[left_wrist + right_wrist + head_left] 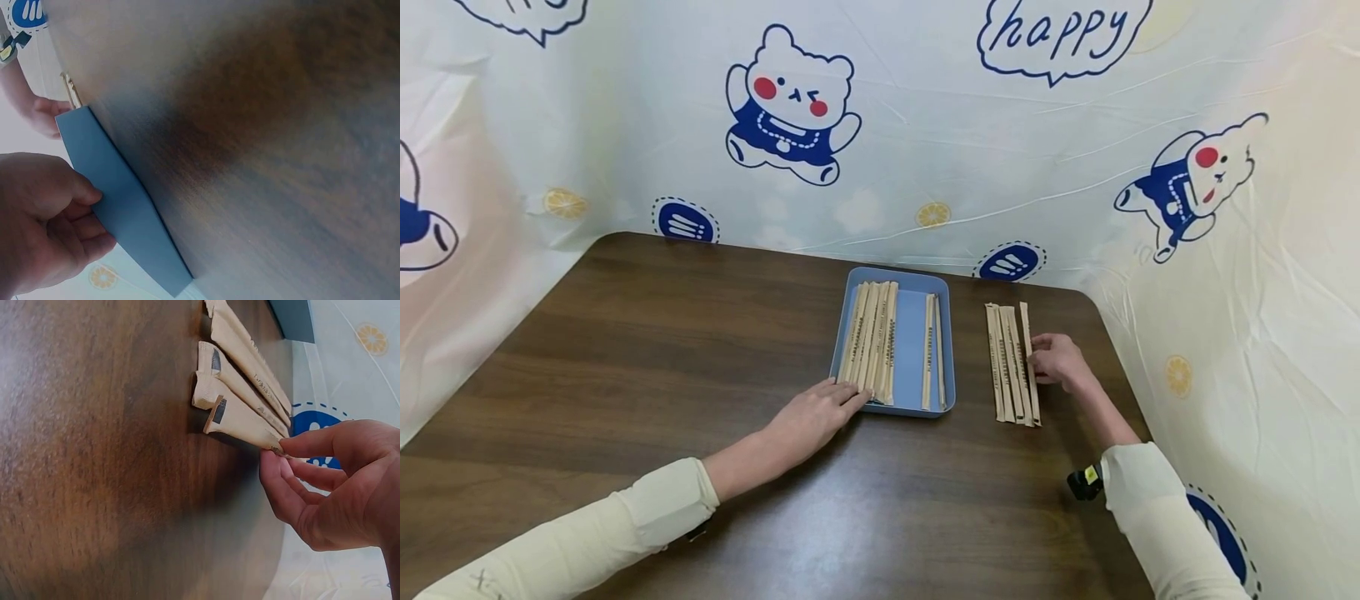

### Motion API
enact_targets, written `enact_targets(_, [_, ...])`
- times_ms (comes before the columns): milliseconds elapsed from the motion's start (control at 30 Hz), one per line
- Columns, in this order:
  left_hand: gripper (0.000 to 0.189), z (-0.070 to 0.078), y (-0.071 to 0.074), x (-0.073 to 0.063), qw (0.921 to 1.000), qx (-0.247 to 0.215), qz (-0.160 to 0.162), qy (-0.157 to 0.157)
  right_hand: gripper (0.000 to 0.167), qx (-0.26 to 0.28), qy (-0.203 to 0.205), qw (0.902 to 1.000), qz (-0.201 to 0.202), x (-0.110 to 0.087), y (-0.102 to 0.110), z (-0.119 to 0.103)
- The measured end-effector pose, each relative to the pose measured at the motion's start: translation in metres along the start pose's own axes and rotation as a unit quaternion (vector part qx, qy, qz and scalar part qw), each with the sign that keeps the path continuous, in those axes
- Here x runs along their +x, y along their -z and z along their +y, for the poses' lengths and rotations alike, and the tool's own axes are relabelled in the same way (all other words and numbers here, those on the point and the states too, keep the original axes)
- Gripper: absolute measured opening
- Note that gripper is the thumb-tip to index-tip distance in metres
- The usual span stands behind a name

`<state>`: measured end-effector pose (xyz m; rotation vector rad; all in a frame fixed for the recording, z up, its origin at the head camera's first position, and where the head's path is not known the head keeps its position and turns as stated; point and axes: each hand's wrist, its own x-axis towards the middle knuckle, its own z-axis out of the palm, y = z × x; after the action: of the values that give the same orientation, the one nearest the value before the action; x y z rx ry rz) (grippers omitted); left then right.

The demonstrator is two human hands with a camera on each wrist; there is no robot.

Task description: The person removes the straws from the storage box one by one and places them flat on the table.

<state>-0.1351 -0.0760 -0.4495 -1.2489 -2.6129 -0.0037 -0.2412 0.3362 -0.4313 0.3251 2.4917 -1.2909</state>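
Observation:
A blue tray (907, 342) on the table holds a row of paper-wrapped chopstick packets (871, 342) along its left side and a couple more near its right wall. My left hand (817, 414) is at the tray's near-left corner; in the left wrist view its thumb lies on the outer wall and the fingers bend at the rim, gripping it. Right of the tray, several chopstick packets (1006, 362) lie side by side on the table. My right hand (337, 481) pinches the outermost chopstick packet (240, 422) between thumb and fingers; its top end leans slightly away from the others.
The brown wooden table (700, 333) extends left of and in front of the tray. A printed cloth (895, 108) with bears hangs along the back and sides, meeting the table's far edge just behind the tray. A small black device (1085, 482) is at the right wrist.

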Motion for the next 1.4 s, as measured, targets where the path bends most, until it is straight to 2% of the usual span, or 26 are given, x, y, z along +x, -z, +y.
enact_targets(367, [0.051, -0.0001, 0.0005, 0.0004, 0.9999, -0.007, -0.007, 0.005, 0.052, -0.010, -0.003, 0.9999, 0.005, 0.0038, -0.0022, 0.0070])
enact_targets(967, [0.051, 0.0000, 0.0019, 0.0006, 0.9998, -0.009, -0.015, 0.006, 0.049, -0.033, 0.003, 0.9987, 0.040, 0.0045, -0.0076, 0.0078])
enact_targets(1400, [0.050, 0.0004, 0.0020, 0.0013, 0.9999, -0.003, -0.010, 0.006, 0.047, -0.016, 0.014, 0.9992, 0.035, 0.0039, -0.0092, 0.0072])
